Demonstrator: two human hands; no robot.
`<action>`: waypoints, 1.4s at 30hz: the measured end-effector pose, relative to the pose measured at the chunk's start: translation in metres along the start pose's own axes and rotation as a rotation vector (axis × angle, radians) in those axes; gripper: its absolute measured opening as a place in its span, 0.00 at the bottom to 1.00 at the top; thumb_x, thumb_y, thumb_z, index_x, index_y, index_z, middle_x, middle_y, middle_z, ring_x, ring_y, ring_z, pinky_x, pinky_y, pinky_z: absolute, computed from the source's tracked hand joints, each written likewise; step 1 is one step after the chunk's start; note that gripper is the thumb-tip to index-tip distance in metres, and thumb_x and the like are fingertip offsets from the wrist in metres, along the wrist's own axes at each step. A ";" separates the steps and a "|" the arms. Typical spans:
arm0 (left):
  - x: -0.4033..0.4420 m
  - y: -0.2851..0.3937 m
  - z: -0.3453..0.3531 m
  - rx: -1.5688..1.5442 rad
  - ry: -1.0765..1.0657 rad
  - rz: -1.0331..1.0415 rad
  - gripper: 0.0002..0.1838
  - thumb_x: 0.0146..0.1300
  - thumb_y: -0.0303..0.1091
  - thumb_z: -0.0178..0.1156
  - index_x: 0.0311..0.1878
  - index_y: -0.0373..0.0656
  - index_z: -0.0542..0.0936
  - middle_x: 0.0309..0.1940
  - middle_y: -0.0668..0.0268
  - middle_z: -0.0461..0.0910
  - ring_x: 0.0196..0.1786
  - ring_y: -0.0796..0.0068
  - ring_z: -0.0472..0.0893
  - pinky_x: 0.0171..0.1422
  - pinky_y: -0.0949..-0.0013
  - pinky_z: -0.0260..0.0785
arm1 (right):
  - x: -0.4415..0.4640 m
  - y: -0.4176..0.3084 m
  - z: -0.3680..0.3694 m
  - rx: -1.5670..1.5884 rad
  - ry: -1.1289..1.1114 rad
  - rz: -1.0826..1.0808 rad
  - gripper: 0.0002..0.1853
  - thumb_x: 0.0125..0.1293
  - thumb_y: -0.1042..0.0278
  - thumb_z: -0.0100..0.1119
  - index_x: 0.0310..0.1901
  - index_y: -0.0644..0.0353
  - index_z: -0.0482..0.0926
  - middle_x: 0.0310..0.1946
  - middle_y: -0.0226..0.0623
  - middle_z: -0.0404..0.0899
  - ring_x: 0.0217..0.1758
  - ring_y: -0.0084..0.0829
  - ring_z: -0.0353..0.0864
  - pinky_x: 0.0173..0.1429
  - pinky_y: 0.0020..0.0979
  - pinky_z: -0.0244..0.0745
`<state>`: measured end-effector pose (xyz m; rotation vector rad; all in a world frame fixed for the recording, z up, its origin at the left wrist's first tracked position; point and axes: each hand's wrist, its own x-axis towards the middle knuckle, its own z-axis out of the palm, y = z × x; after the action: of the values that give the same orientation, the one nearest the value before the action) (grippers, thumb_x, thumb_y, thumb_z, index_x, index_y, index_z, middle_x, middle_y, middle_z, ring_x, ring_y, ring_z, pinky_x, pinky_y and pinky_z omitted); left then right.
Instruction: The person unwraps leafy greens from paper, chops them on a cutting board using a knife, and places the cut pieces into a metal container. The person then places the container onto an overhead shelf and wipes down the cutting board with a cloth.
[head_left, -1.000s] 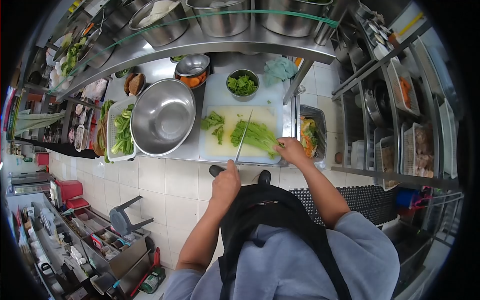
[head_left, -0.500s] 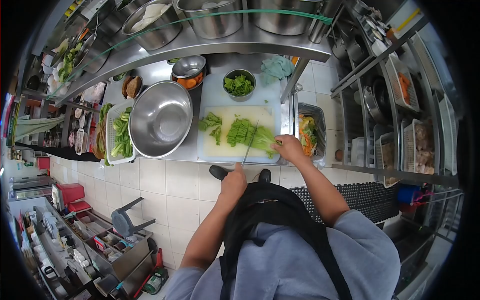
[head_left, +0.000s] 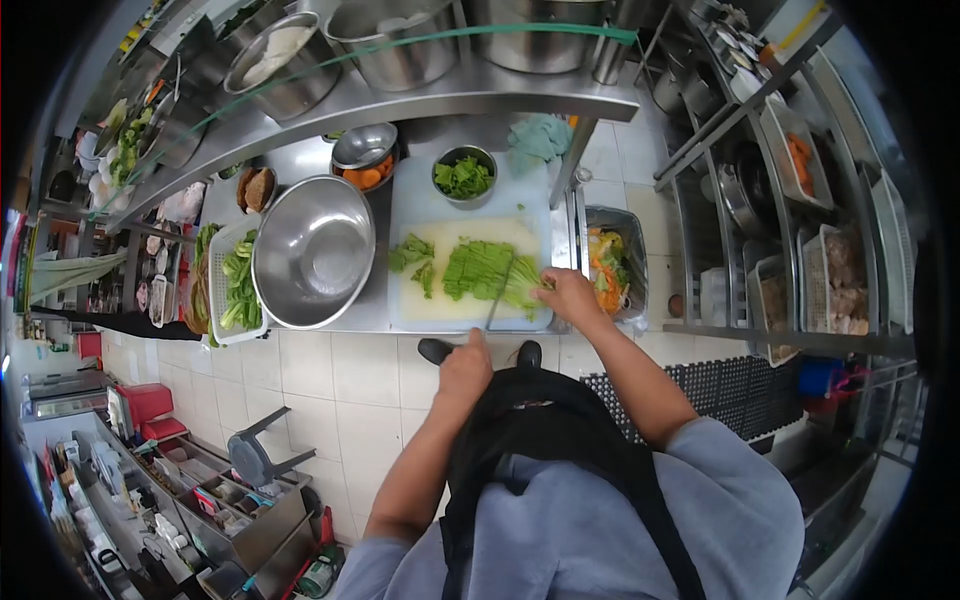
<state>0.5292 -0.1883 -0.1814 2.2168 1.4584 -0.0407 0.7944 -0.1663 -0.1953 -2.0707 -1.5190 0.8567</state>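
My left hand (head_left: 465, 368) is closed round a knife at the front edge of the table. The knife's blade (head_left: 499, 288) reaches over the leafy greens (head_left: 472, 268), which are cut into strips on its left. With closed fingers my right hand (head_left: 570, 295) grips the stem end of the greens at the board's right side. Under them lies a pale cutting board (head_left: 430, 306), with a smaller heap of chopped leaves (head_left: 410, 254) on its left part. Behind the greens stands a metal bowl of cut leaves (head_left: 465, 177).
A large empty metal bowl (head_left: 313, 252) and a white basket of green stalks (head_left: 238, 282) stand left of the board. Sliced carrots (head_left: 368, 174) are behind. A bin of scraps (head_left: 612, 268) is at the right. An overhead shelf (head_left: 420, 108) holds metal pots.
The knife has moved rightward along the greens towards my right hand, and more of them are cut into strips. My right hand still grips the stem end. The view has shifted slightly.
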 end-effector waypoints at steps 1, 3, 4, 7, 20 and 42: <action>-0.002 0.005 -0.014 -0.035 -0.026 -0.012 0.13 0.77 0.35 0.52 0.54 0.35 0.73 0.27 0.41 0.85 0.33 0.36 0.87 0.40 0.39 0.82 | -0.004 0.003 0.001 0.025 0.053 -0.062 0.18 0.61 0.56 0.76 0.45 0.60 0.86 0.38 0.47 0.88 0.42 0.51 0.88 0.48 0.46 0.81; -0.009 0.022 -0.046 -0.053 -0.025 -0.002 0.13 0.77 0.35 0.51 0.54 0.35 0.73 0.27 0.41 0.85 0.33 0.36 0.87 0.40 0.39 0.82 | 0.000 0.005 0.002 0.008 0.038 -0.039 0.18 0.60 0.57 0.77 0.45 0.60 0.86 0.38 0.47 0.88 0.42 0.51 0.88 0.48 0.45 0.81; -0.013 0.025 -0.053 -0.067 -0.034 0.005 0.12 0.77 0.35 0.51 0.53 0.35 0.73 0.27 0.40 0.85 0.33 0.36 0.88 0.40 0.39 0.82 | -0.001 0.005 0.004 -0.003 0.018 -0.009 0.18 0.59 0.57 0.77 0.45 0.59 0.86 0.38 0.47 0.88 0.42 0.50 0.88 0.48 0.45 0.81; -0.008 0.018 -0.006 -0.108 -0.047 0.025 0.15 0.78 0.38 0.53 0.53 0.34 0.73 0.27 0.37 0.83 0.33 0.33 0.86 0.40 0.36 0.79 | -0.001 0.007 0.011 0.000 0.058 -0.030 0.19 0.58 0.55 0.79 0.44 0.58 0.86 0.36 0.46 0.87 0.40 0.48 0.87 0.46 0.43 0.80; -0.041 -0.028 -0.068 -0.015 0.074 -0.184 0.12 0.79 0.38 0.51 0.53 0.39 0.72 0.27 0.41 0.85 0.35 0.35 0.87 0.41 0.39 0.80 | -0.025 0.072 -0.091 -0.354 0.394 0.066 0.25 0.57 0.56 0.80 0.54 0.56 0.84 0.52 0.46 0.86 0.52 0.47 0.86 0.55 0.44 0.81; -0.066 -0.022 -0.056 0.062 -0.119 -0.244 0.10 0.78 0.39 0.53 0.48 0.41 0.71 0.27 0.42 0.85 0.34 0.38 0.88 0.40 0.40 0.81 | 0.106 -0.035 0.039 -0.334 -0.364 -1.149 0.50 0.60 0.29 0.69 0.80 0.42 0.66 0.75 0.41 0.68 0.79 0.45 0.63 0.82 0.47 0.55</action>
<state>0.4686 -0.2149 -0.1220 2.0338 1.6715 -0.2970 0.7655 -0.0553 -0.2245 -0.8481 -2.7041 0.5119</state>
